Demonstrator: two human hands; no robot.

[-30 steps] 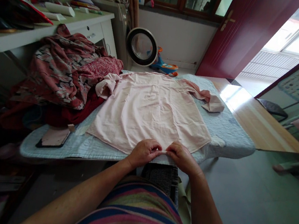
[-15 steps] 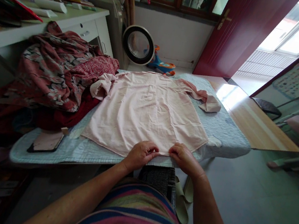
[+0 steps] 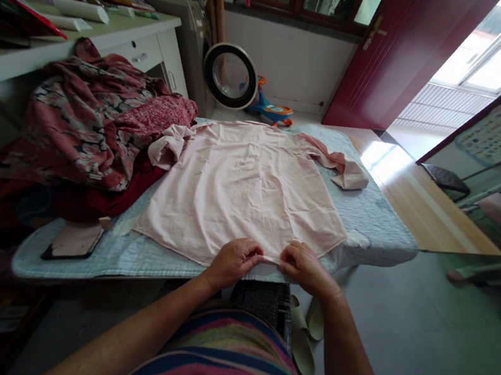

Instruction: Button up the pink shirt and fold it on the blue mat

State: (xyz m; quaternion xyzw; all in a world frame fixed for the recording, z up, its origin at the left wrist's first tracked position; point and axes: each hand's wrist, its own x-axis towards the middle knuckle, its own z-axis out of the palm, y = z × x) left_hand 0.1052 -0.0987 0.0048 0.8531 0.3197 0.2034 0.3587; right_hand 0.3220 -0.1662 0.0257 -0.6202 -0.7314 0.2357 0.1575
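Note:
A pale pink shirt [image 3: 249, 194] lies spread over a table with a light blue quilted cover [image 3: 123, 259], its hem toward me. My left hand [image 3: 235, 260] pinches the hem near its middle. Close to its right, my right hand [image 3: 304, 266] pinches the same hem, with a short stretch of edge between the two. One sleeve lies bent out to the right; the other is bunched at the left beside the clothes pile. The fingertips partly hide the cloth they grip.
At the left are a heap of red patterned clothes [image 3: 94, 116] and a phone-like flat case [image 3: 74, 240]. Behind stand a white desk [image 3: 159, 44], an open round washer door [image 3: 231, 75] and a red door [image 3: 397, 58]. Green slippers [image 3: 302, 340] lie on the floor below.
Both hands keep hold of the hem and have barely moved. The whole view has shifted very slightly; the shirt lies as before.

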